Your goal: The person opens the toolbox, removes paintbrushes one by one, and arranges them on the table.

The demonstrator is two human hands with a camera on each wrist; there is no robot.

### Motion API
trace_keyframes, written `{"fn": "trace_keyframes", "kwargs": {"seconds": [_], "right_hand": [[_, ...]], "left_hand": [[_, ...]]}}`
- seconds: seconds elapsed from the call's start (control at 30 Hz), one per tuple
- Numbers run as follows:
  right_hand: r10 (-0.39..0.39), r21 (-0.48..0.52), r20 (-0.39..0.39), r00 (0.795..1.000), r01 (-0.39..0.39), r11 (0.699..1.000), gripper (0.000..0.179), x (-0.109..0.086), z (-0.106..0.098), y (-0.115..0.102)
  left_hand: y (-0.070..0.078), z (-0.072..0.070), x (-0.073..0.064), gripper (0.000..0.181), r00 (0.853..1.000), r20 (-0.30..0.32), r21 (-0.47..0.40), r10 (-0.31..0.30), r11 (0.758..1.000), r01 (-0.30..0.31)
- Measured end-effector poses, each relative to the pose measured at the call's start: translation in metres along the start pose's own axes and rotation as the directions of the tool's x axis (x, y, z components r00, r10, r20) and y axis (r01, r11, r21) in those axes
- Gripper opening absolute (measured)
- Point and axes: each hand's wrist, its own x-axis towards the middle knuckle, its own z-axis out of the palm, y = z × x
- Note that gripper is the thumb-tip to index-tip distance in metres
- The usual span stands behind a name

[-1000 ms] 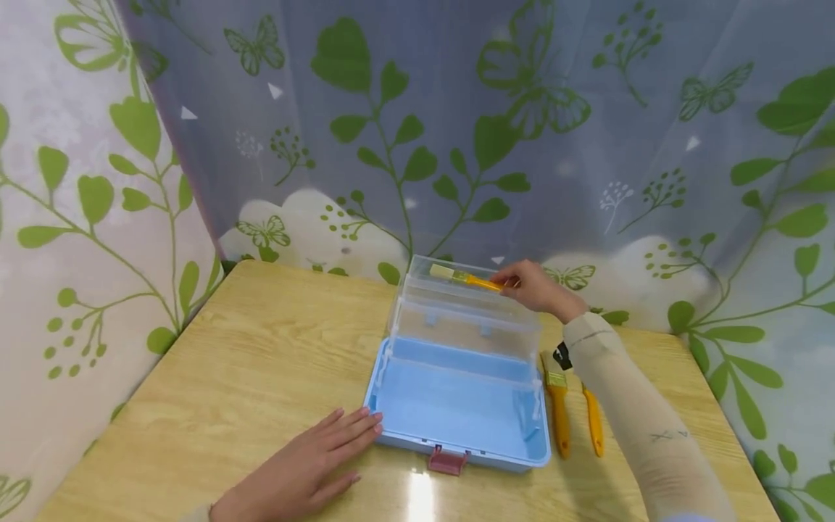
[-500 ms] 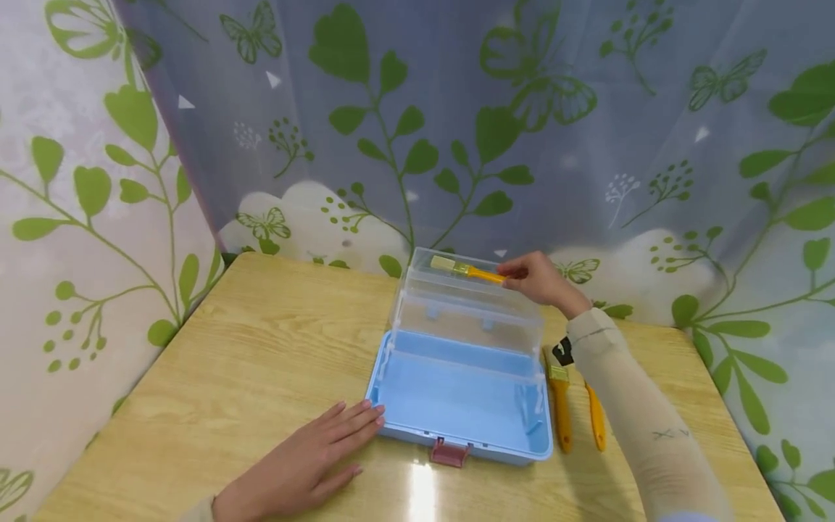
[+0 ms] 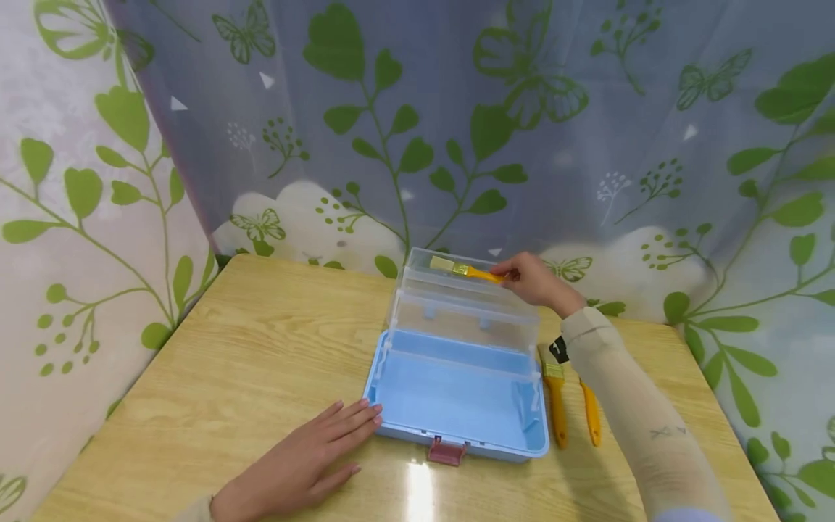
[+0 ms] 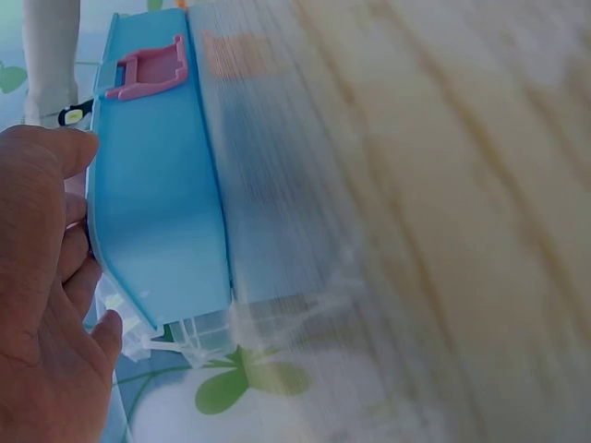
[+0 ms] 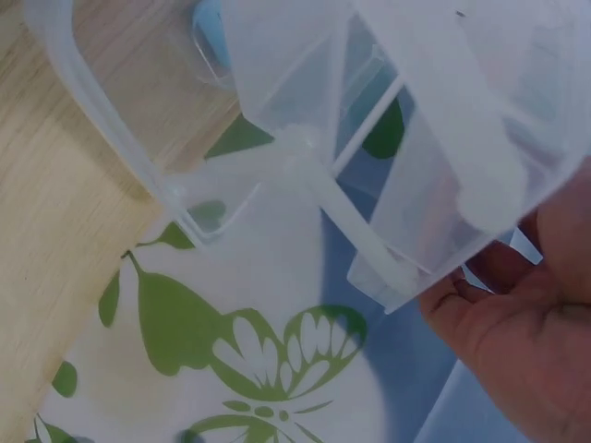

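Observation:
My right hand (image 3: 535, 279) pinches the orange handle of a small flat paintbrush (image 3: 464, 270), bristles pointing left. The brush lies over the uppermost clear tray (image 3: 417, 275) of an opened light-blue storage box (image 3: 457, 395); whether it touches the tray I cannot tell. In the right wrist view, the hand (image 5: 536, 332) is beside the clear trays (image 5: 443, 101), and the brush is hidden. Fingers extended, my left hand (image 3: 306, 453) touches the box's front left corner. The left wrist view has this hand (image 4: 42, 295) against the blue wall (image 4: 157, 185).
Two more orange-handled brushes lie right of the box: a wide paintbrush (image 3: 557, 406) and another, its head hidden by my sleeve (image 3: 626, 391). A pink latch (image 3: 446, 451) sticks out at the box's front. Patterned cloth (image 3: 391, 145) hangs behind the wooden table (image 3: 261, 348).

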Motion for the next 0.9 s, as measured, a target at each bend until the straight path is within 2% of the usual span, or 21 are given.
{"fn": "trace_keyframes", "kwargs": {"seconds": [0.13,0.43,0.9], "right_hand": [[-0.023,-0.029,-0.012,1.000,0.023,0.999,0.032,-0.004,-0.003,-0.004],[-0.050,-0.025,-0.029,0.998,0.050,0.998,0.032,-0.010,-0.002,-0.001],[-0.036,0.040,-0.110,0.993,0.041,0.998,0.033,-0.023,-0.007,0.006]], "left_hand": [[0.000,0.000,0.001,0.068,1.000,-0.011,0.003,0.008,1.000,-0.008],[-0.001,0.001,-0.001,0.068,1.000,0.019,0.032,0.006,0.999,-0.007],[0.002,0.000,0.000,0.068,1.000,0.012,0.002,-0.019,1.000,0.019]]}}
